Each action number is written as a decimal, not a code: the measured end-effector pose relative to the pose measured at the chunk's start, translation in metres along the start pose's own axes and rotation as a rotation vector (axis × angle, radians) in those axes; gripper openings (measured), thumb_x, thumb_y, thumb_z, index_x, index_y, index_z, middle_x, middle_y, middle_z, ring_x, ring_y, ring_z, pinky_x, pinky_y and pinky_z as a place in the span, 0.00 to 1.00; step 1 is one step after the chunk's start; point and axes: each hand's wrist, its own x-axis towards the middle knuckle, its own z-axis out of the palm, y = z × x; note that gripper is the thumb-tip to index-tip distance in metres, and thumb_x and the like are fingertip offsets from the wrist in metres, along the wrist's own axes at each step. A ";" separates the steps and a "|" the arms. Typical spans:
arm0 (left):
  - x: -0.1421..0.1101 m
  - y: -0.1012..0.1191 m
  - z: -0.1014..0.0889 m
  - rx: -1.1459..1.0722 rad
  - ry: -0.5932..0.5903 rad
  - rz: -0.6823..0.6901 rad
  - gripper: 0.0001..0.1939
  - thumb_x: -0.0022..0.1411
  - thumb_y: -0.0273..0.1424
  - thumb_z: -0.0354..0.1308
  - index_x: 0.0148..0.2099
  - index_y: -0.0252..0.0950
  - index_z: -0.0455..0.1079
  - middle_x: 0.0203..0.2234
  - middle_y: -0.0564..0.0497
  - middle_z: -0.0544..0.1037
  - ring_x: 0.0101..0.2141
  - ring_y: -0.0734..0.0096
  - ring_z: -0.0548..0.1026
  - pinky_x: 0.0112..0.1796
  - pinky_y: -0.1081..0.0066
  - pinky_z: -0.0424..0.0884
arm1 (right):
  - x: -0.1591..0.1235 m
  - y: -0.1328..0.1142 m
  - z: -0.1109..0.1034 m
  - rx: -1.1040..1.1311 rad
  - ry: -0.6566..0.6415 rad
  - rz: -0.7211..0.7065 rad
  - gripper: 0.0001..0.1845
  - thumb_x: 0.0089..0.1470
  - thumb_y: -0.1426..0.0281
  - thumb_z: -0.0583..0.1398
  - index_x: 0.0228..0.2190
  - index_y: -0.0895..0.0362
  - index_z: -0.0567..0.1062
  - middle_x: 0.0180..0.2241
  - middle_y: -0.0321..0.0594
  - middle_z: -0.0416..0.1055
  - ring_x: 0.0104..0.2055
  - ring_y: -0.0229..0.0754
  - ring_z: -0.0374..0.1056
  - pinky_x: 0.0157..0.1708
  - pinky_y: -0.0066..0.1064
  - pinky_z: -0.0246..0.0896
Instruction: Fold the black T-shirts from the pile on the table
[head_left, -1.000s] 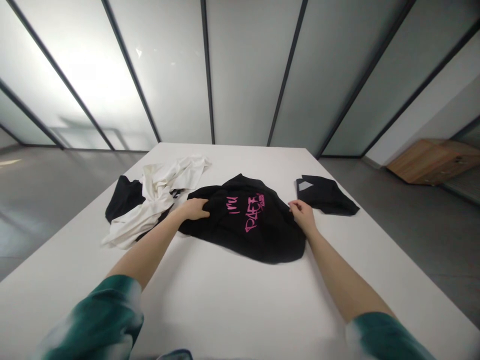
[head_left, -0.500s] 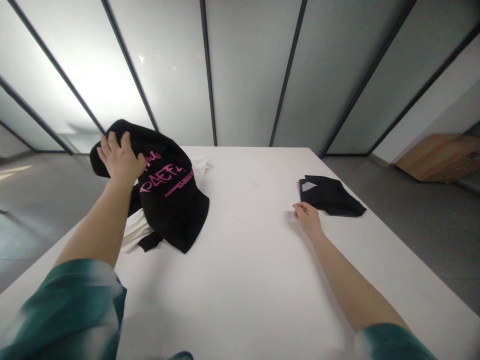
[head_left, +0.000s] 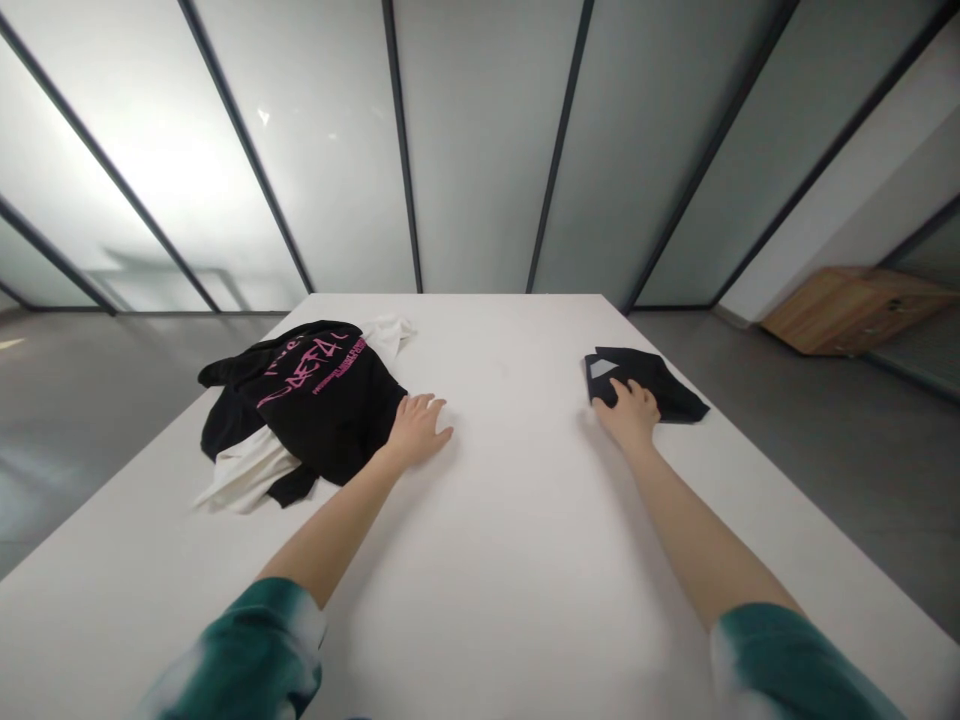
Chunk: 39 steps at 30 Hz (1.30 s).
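Note:
A black shirt with pink lettering [head_left: 315, 395] lies crumpled at the left of the white table [head_left: 510, 560], on top of a white garment [head_left: 244, 475]. My left hand [head_left: 416, 428] rests flat on the table just right of that pile, fingers spread, holding nothing. A folded black garment [head_left: 649, 383] with a small grey label lies at the right. My right hand [head_left: 630, 412] lies on its near edge with fingers bent over the cloth; whether it grips the cloth is unclear.
Frosted glass panels with dark frames stand behind the table. A wooden cabinet [head_left: 847, 310] sits on the grey floor at the far right. The table's edges fall away on both sides.
My left hand carried the black pink-lettered shirt off the table's middle, dropped it on the left pile, and came back to the table. My right hand moved onto the folded black garment.

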 end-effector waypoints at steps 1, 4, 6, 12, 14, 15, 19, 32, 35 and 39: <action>0.001 0.008 0.006 -0.033 -0.012 0.017 0.27 0.63 0.39 0.54 0.62 0.37 0.64 0.61 0.39 0.67 0.62 0.52 0.63 0.64 0.49 0.50 | 0.004 0.003 0.000 -0.055 -0.044 0.011 0.29 0.48 0.60 0.61 0.52 0.56 0.75 0.60 0.55 0.64 0.62 0.66 0.54 0.57 0.61 0.47; 0.002 0.025 0.023 -0.133 -0.036 0.044 0.29 0.63 0.38 0.54 0.64 0.35 0.61 0.62 0.37 0.67 0.63 0.52 0.62 0.64 0.50 0.51 | 0.009 0.008 0.003 -0.126 -0.126 0.038 0.21 0.50 0.62 0.61 0.45 0.56 0.78 0.57 0.57 0.66 0.60 0.68 0.54 0.56 0.64 0.46; 0.002 0.031 0.031 -0.184 -0.032 0.055 0.29 0.63 0.37 0.54 0.64 0.34 0.61 0.62 0.36 0.67 0.63 0.51 0.62 0.63 0.50 0.53 | 0.004 0.002 0.007 -0.129 -0.113 0.025 0.15 0.53 0.66 0.58 0.40 0.57 0.79 0.53 0.60 0.68 0.56 0.67 0.58 0.53 0.64 0.49; 0.001 0.030 0.041 -0.282 0.019 0.083 0.32 0.63 0.38 0.54 0.66 0.33 0.57 0.62 0.36 0.65 0.63 0.52 0.62 0.62 0.54 0.57 | -0.051 -0.063 0.012 0.209 -0.416 -0.362 0.10 0.52 0.66 0.59 0.34 0.55 0.79 0.42 0.51 0.75 0.46 0.57 0.67 0.47 0.49 0.62; -0.001 0.028 0.040 -0.310 0.039 0.091 0.37 0.61 0.42 0.57 0.68 0.30 0.54 0.64 0.34 0.61 0.64 0.51 0.59 0.62 0.54 0.56 | -0.071 -0.083 0.004 0.462 -0.655 -0.520 0.12 0.54 0.62 0.59 0.36 0.53 0.79 0.37 0.44 0.77 0.41 0.51 0.70 0.42 0.41 0.65; -0.002 0.028 0.040 -0.323 0.051 0.114 0.42 0.59 0.44 0.60 0.68 0.30 0.53 0.66 0.33 0.58 0.65 0.49 0.58 0.63 0.54 0.56 | -0.078 -0.089 -0.002 0.563 -0.706 -0.566 0.13 0.55 0.61 0.58 0.36 0.53 0.79 0.36 0.42 0.77 0.39 0.49 0.71 0.41 0.39 0.66; -0.008 0.030 0.036 -0.301 0.044 0.321 0.55 0.48 0.48 0.68 0.71 0.33 0.51 0.70 0.34 0.48 0.68 0.43 0.49 0.64 0.52 0.52 | -0.090 -0.093 -0.022 0.714 -0.377 -0.556 0.12 0.56 0.61 0.56 0.30 0.52 0.77 0.33 0.42 0.77 0.37 0.47 0.71 0.42 0.38 0.65; 0.003 0.022 0.015 -0.614 0.061 0.001 0.25 0.62 0.30 0.48 0.59 0.38 0.72 0.46 0.44 0.81 0.49 0.53 0.76 0.53 0.54 0.68 | -0.051 -0.052 0.005 0.906 -0.014 0.192 0.12 0.43 0.57 0.57 0.20 0.52 0.70 0.20 0.37 0.70 0.26 0.42 0.66 0.29 0.33 0.62; 0.016 0.009 -0.008 -1.028 0.412 -0.133 0.29 0.64 0.38 0.47 0.64 0.37 0.65 0.51 0.45 0.79 0.54 0.57 0.73 0.53 0.58 0.70 | -0.052 -0.052 0.007 0.905 -0.043 0.177 0.13 0.43 0.57 0.57 0.20 0.52 0.70 0.20 0.37 0.70 0.25 0.41 0.65 0.28 0.32 0.61; 0.042 -0.008 -0.068 -1.277 0.556 -0.184 0.30 0.64 0.46 0.46 0.64 0.40 0.64 0.51 0.47 0.78 0.53 0.58 0.75 0.49 0.58 0.74 | -0.053 -0.052 0.007 0.907 -0.069 0.171 0.12 0.43 0.58 0.58 0.19 0.52 0.70 0.19 0.36 0.70 0.24 0.41 0.64 0.27 0.32 0.61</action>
